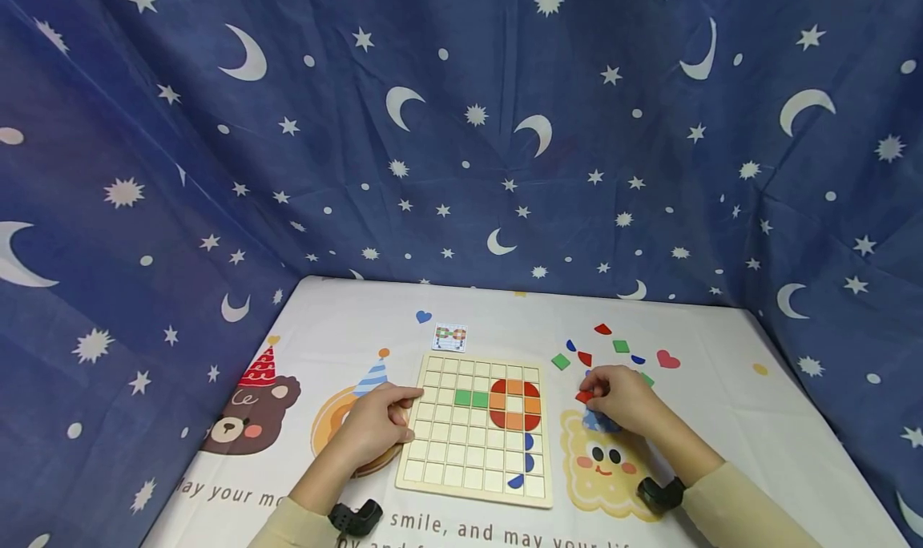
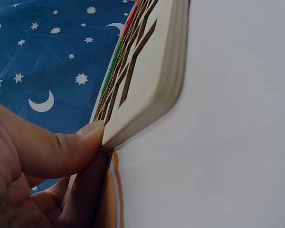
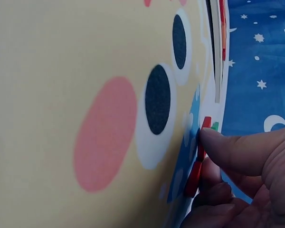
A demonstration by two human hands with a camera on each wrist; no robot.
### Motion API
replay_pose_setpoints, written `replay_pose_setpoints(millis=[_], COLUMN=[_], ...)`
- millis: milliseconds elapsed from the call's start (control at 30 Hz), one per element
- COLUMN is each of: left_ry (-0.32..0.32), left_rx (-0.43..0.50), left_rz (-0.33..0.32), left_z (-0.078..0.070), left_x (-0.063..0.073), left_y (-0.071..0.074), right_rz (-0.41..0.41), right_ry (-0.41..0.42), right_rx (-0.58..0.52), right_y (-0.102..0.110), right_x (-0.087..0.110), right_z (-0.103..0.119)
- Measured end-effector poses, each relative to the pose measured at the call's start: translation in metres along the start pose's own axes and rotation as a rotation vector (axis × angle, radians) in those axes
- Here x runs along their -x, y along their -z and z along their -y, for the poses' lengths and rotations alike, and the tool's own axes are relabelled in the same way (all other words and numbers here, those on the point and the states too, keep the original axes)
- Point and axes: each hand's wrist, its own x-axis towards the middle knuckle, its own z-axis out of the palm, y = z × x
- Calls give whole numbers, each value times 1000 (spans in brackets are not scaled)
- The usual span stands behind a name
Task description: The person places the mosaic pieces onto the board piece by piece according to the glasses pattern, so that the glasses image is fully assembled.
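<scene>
A square wooden grid board (image 1: 473, 488) lies on the table, holding red corner pieces and orange squares around a square, two green squares (image 1: 472, 398) and several blue half-round pieces (image 1: 530, 462). My left hand (image 1: 378, 420) rests its thumb and index fingertip on the board's left rim; the left wrist view has the thumb (image 2: 61, 147) at the board's edge. To the right of the board, my right hand (image 1: 626, 396) pinches a red piece (image 3: 204, 135) at the tabletop. A second red piece (image 3: 193, 180) shows beside the fingers in the right wrist view.
Behind the board lies a small pattern card (image 1: 449, 337). Loose pieces are scattered at the right, among them a green square (image 1: 561, 361), a red piece (image 1: 602, 329) and a blue piece (image 1: 638, 359). A starry blue curtain (image 1: 461, 147) surrounds the white printed tablecloth (image 1: 764, 452).
</scene>
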Motion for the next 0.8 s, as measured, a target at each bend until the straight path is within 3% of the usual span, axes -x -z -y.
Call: replay_pose_setpoints(millis=[333, 800], left_ry=[1, 1], left_rx=[4, 0], left_rz=[0, 5], left_z=[-1, 2], left_x=[0, 0], left_y=[0, -1], right_rz=[-26, -24], right_ry=[-30, 47], right_rx=[33, -13], right_y=[-4, -1], right_x=[0, 2], right_z=[-1, 9])
